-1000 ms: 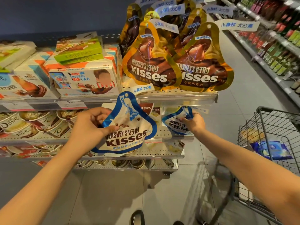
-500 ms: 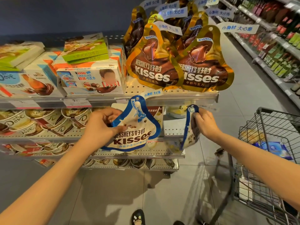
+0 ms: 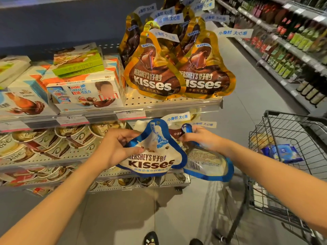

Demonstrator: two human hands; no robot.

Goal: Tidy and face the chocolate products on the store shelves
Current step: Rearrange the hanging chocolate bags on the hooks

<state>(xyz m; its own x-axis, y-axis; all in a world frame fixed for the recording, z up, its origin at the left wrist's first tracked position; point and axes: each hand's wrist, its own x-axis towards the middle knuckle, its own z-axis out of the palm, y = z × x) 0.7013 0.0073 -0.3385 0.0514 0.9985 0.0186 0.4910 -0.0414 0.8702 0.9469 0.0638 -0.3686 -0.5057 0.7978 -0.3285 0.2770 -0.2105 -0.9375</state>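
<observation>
My left hand (image 3: pixel 115 149) grips a blue-and-white Hershey's Kisses bag (image 3: pixel 155 154) by its left edge, label facing me, in front of the second shelf (image 3: pixel 123 172). My right hand (image 3: pixel 201 138) pinches the top of a second blue-and-white Kisses bag (image 3: pixel 207 165), whose back side with barcode faces me, hanging just right of the first bag. Gold Kisses bags (image 3: pixel 155 76) stand upright on the top shelf (image 3: pixel 177 103) above both hands.
Kinder chocolate boxes (image 3: pixel 85 92) and green boxes (image 3: pixel 77 64) sit left on the top shelf. Dove tubs (image 3: pixel 53 142) fill the second shelf's left part. A wire shopping cart (image 3: pixel 283 156) stands at right. Bottles line the far right aisle shelves (image 3: pixel 292 41).
My right hand pulled the second blue bag off the shelf, turned it back side out and brought it toward the first bag. My left hand kept its bag nearly in place.
</observation>
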